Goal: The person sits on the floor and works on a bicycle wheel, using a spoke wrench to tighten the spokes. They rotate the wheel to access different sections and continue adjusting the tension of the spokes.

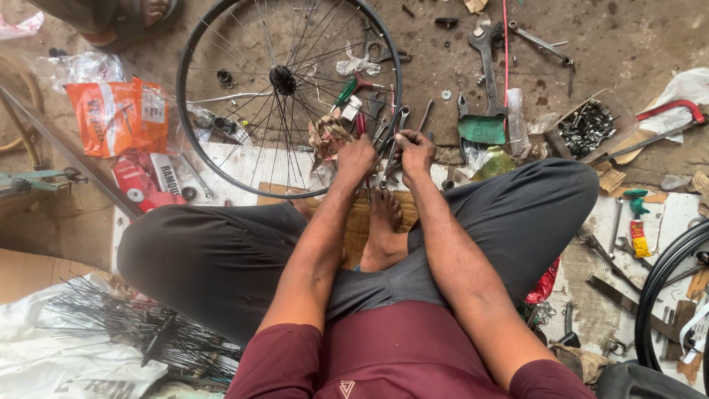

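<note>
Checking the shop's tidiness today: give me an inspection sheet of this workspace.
Surface: dirty concrete floor, mats and sheets laid on it.
Job's things: spoked wheel upright between the knees.
Clutter: wrenches, tray of bolts, orange packet, loose spokes, hacksaw.
Grippers: left hand and right hand at the rim; what the fingers pinch is unclear.
Cables: red cord.
Surroundings: second tyre, another person's foot.

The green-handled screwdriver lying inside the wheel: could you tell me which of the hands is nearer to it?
Left. The left hand is just below the green-handled screwdriver, at the wheel rim; the right hand is farther, below and to its right.
</note>
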